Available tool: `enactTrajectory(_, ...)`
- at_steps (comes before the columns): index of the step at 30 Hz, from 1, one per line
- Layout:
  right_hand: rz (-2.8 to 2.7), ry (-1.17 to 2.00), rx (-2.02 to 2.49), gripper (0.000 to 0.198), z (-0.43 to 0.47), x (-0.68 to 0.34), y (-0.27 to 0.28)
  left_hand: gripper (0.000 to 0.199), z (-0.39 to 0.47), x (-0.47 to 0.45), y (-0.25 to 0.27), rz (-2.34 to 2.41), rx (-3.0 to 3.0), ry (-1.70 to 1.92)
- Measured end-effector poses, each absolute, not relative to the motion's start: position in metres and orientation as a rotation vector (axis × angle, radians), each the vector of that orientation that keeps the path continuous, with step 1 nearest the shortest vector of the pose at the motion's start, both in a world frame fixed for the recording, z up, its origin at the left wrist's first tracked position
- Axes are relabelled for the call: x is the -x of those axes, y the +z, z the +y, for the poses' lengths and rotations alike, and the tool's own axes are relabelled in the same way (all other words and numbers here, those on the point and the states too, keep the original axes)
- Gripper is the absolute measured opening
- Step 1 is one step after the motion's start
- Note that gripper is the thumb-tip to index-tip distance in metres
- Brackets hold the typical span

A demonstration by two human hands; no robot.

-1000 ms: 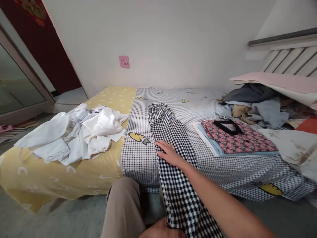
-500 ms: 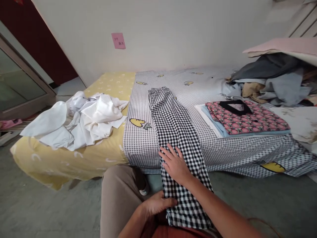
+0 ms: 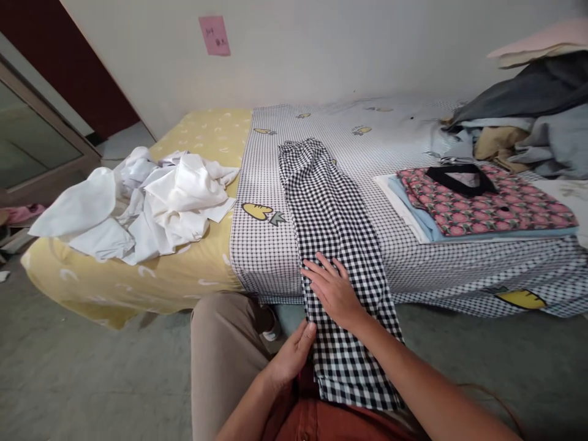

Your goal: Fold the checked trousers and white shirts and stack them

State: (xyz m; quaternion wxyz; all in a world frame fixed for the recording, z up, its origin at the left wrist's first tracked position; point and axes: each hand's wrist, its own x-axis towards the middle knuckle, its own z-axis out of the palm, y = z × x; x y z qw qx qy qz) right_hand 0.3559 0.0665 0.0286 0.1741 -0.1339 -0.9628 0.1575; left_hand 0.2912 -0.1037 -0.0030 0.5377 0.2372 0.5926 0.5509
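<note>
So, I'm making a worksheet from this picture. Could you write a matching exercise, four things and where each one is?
Things:
1. Checked garment
2. Paper note
3. Patterned top
4. White cloth heap

Places:
A. On the wall
B. On the yellow sheet
C. Partly under the right hand
D. On light-blue cloth

Pairs: 1-C, 2-A, 3-D, 4-B

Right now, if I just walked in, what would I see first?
Probably the black-and-white gingham garment, running across the front edge of the bed, mid-picture. Then the crumpled white heap on the yellow sheet at left, and the pink-patterned top on the folded stack at right.
</note>
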Motion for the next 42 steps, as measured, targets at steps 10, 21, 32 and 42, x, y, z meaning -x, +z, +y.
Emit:
enactTrajectory(10, -2.712, 0.435, 0.352, 0.043, 0.073, -0.357, 0.028, 0.062, -0.102, -0.292, -0.003, 1.335, -0.323, 1.265)
enactTrajectory(21, -2.714, 0.455, 0.378, 0.040, 0.074, -0.356, 0.027, 0.067, -0.110, -0.287, 0.005, 1.283, -0.517, 1.013)
enactTrajectory(32, -2.741, 1.021, 0.402, 0.027, 0.024, -0.453, 0.058, 0.060, -0.127, -0.295, 0.008, 1.223, -0.464, 1.088)
enactTrajectory(42, -2.854, 0.459, 0.252, 0.048, -0.006, -0.488, 0.037, 0.056, -0.130, -0.306, 0.007, 1.122, -0.021, 1.227)
